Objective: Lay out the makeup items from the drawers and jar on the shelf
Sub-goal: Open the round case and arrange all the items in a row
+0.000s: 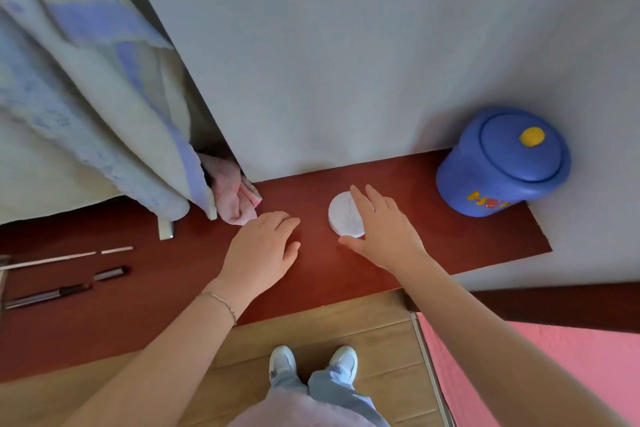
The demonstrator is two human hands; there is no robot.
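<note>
A round white compact [343, 215] lies flat on the red-brown shelf [450, 246]. My right hand [382, 229] is over its right side, straight fingers on top and thumb at its near edge. To its left, my left hand [265, 246] rests on the shelf with loosely curled fingers and holds nothing. A blue lidded jar [502, 163] with a yellow knob stands at the shelf's right end against the wall. Two dark pens [65, 288] and thin white sticks [69, 256] lie at the left of the shelf.
A pale curtain [86, 97] hangs over the shelf's left part, with a pink cloth [232, 194] bunched under it. The wall [346, 62] rises right behind the shelf. Below are a wood floor [363, 329], a pink mat [554, 374] and my feet [311, 362].
</note>
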